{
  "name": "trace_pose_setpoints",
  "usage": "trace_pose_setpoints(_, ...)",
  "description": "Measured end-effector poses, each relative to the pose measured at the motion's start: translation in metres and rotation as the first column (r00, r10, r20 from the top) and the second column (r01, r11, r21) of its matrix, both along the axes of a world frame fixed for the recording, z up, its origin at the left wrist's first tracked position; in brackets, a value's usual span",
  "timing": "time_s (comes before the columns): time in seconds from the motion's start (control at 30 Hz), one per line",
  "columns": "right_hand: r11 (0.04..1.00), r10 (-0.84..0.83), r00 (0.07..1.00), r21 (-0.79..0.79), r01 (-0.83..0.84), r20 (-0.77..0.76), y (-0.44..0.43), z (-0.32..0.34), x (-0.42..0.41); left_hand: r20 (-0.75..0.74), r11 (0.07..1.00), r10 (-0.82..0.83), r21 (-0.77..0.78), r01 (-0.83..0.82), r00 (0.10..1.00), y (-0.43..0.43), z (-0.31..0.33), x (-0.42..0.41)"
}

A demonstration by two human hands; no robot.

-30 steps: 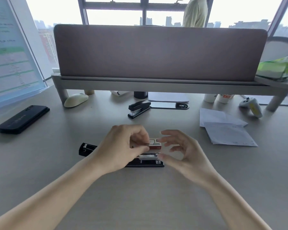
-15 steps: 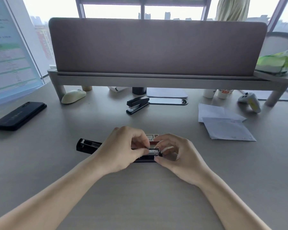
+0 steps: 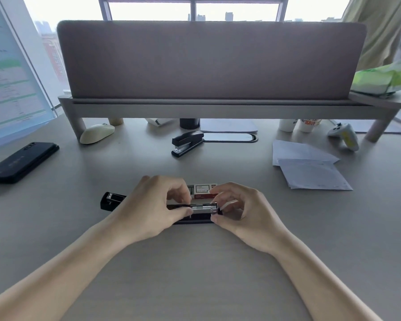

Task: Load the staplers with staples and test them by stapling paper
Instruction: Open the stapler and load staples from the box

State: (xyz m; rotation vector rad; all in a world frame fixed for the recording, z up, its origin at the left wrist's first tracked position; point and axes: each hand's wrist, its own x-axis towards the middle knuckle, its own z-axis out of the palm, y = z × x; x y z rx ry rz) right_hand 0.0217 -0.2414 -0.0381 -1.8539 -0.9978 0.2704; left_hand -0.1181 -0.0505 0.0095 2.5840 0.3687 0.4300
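Lying long axis left-right, nose rightward: open stapler [image 3: 112,201], left hand [image 3: 148,209] and right hand [image 3: 245,214] pinching its magazine [image 3: 204,207].

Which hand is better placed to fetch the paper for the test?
Right. The paper lies right of the open stapler, on the right hand's side; the left hand would have to cross over.

High-rise office: desk [image 3: 195,274] with partition screen [image 3: 211,61], mouse [image 3: 97,133], city-view windows [image 3: 148,8].
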Motion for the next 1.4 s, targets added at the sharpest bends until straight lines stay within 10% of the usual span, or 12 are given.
trace_pose_setpoints(0.67,1.000,0.005,0.999,0.018,-0.004,-0.042,-0.001,0.001,0.000,-0.033,0.995,-0.083,0.059,0.084,0.996,-0.015,0.003,0.006)
trace_pose_setpoints(1.0,1.000,-0.019,1.000,-0.009,0.019,0.001,0.001,0.002,-0.003,-0.462,0.959,0.024,0.260,0.109,0.886,0.046,0.048,-0.026)
trace_pose_setpoints(1.4,0.999,-0.039,0.999,-0.022,0.040,0.015,0.003,0.003,-0.004,-0.232,0.953,-0.054,0.279,0.119,0.971,0.029,0.093,-0.009)
